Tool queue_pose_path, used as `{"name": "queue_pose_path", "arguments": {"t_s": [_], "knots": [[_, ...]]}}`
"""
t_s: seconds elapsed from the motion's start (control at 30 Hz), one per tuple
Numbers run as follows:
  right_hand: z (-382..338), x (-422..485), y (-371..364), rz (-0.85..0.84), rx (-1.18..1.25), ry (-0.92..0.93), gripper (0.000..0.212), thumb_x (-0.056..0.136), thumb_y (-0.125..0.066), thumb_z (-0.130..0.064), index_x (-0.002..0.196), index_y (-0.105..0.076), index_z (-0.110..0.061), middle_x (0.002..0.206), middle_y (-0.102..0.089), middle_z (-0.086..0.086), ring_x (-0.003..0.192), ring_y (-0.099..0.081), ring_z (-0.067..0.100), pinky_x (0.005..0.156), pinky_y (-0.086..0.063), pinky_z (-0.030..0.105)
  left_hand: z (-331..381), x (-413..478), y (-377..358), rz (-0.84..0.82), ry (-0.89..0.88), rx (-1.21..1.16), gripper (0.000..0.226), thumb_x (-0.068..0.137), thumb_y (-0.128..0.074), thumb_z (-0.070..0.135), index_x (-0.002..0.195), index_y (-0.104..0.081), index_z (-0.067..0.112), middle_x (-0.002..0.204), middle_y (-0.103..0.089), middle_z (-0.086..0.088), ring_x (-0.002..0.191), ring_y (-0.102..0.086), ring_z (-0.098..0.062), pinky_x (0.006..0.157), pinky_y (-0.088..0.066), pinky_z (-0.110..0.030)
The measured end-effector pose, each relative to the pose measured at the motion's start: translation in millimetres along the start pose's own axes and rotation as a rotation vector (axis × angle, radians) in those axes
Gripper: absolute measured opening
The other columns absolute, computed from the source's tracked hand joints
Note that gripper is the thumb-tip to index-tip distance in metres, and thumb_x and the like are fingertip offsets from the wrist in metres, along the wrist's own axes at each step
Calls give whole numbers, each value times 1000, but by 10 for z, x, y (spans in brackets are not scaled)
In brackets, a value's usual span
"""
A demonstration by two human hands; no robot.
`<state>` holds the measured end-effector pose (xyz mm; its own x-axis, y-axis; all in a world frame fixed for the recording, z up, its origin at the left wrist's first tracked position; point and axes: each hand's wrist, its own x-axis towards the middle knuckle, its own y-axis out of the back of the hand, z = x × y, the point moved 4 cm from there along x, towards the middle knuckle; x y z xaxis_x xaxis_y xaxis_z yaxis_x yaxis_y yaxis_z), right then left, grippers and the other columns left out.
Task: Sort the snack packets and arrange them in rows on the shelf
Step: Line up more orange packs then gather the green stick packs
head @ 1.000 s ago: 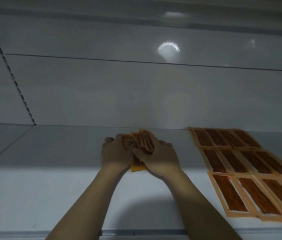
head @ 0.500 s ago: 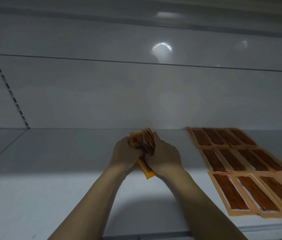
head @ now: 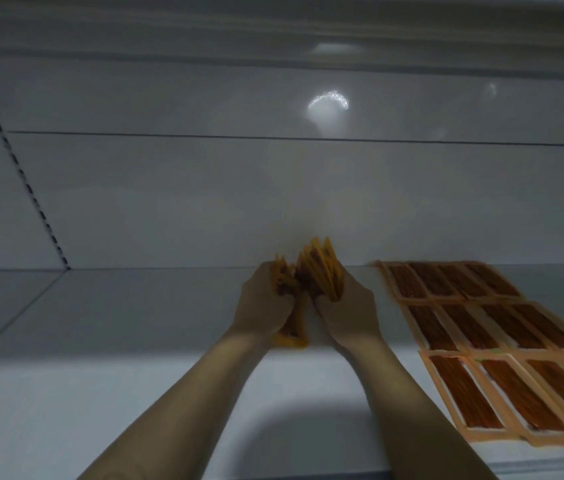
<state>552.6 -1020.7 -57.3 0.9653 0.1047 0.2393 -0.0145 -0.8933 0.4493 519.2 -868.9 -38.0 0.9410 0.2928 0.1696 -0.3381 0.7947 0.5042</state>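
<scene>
Both hands hold a bundle of orange snack packets (head: 311, 278) upright above the middle of the white shelf (head: 100, 375). My left hand (head: 261, 310) grips the bundle's left side, and one packet hangs down below it. My right hand (head: 348, 311) grips the fanned right part of the bundle. To the right, several orange packets with brown windows (head: 488, 337) lie flat on the shelf in three rows.
The shelf's white back wall (head: 204, 202) rises behind the hands, with a perforated upright strip (head: 31, 192) at the left. The shelf above (head: 273, 22) closes the top. The shelf's front edge (head: 550, 471) runs along the bottom.
The bundle has risen a little and split into two fanned parts between the hands. The packet hanging below has turned more upright. The flat rows have not moved.
</scene>
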Motion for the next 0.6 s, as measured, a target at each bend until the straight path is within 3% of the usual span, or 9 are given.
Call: {"name": "queue_pose_path", "arguments": {"t_s": [0.1, 0.17, 0.27, 0.33, 0.47, 0.6], "knots": [[-22, 50, 95, 98, -377, 21, 72, 89, -55, -16, 154, -26, -23, 120, -66, 9, 102, -63, 27, 75, -40, 26, 77, 51, 326, 140, -164, 397, 48, 90, -56, 17, 136, -46, 26, 125, -63, -6, 110, -61, -33, 79, -43, -31], [-107, 43, 87, 64, -581, 104, 69, 93, -52, -17, 155, -23, -29, 128, -62, 7, 104, -62, 30, 75, -42, 31, 130, 48, 420, 131, -269, 805, 63, 90, -50, 12, 146, -31, 30, 135, -55, -1, 104, -64, -32, 72, -44, -34], [-224, -79, -88, -97, -706, 246, 55, 98, -45, -37, 149, -29, -47, 134, -58, -2, 109, -60, 25, 85, -46, 33, 59, -50, 371, 16, -294, 1141, 50, 100, -36, 20, 148, -28, 30, 139, -49, 2, 104, -66, -29, 72, -43, -30], [-225, -175, -249, -193, -779, 313, 50, 96, -41, -47, 146, -36, -45, 134, -55, -1, 113, -54, 26, 89, -45, 32, -112, -139, 345, -96, -220, 1163, 44, 101, -38, 23, 144, -33, 32, 142, -45, 4, 112, -61, -28, 81, -40, -31], [-155, -183, -304, -219, -776, 295, 62, 83, -52, -45, 144, -39, -45, 138, -49, -1, 119, -43, 24, 96, -37, 32, -378, -206, 441, -194, -138, 1003, 51, 98, -42, 39, 147, -27, 38, 153, -33, 8, 122, -46, -29, 96, -39, -38], [-132, -191, -278, -221, -741, 272, 71, 72, -49, -69, 139, -44, -45, 139, -47, -3, 121, -40, 23, 96, -32, 36, -447, -207, 483, -241, -120, 903, 58, 92, -38, 61, 145, -30, 38, 155, -30, 6, 130, -36, -31, 102, -33, -42]]}}
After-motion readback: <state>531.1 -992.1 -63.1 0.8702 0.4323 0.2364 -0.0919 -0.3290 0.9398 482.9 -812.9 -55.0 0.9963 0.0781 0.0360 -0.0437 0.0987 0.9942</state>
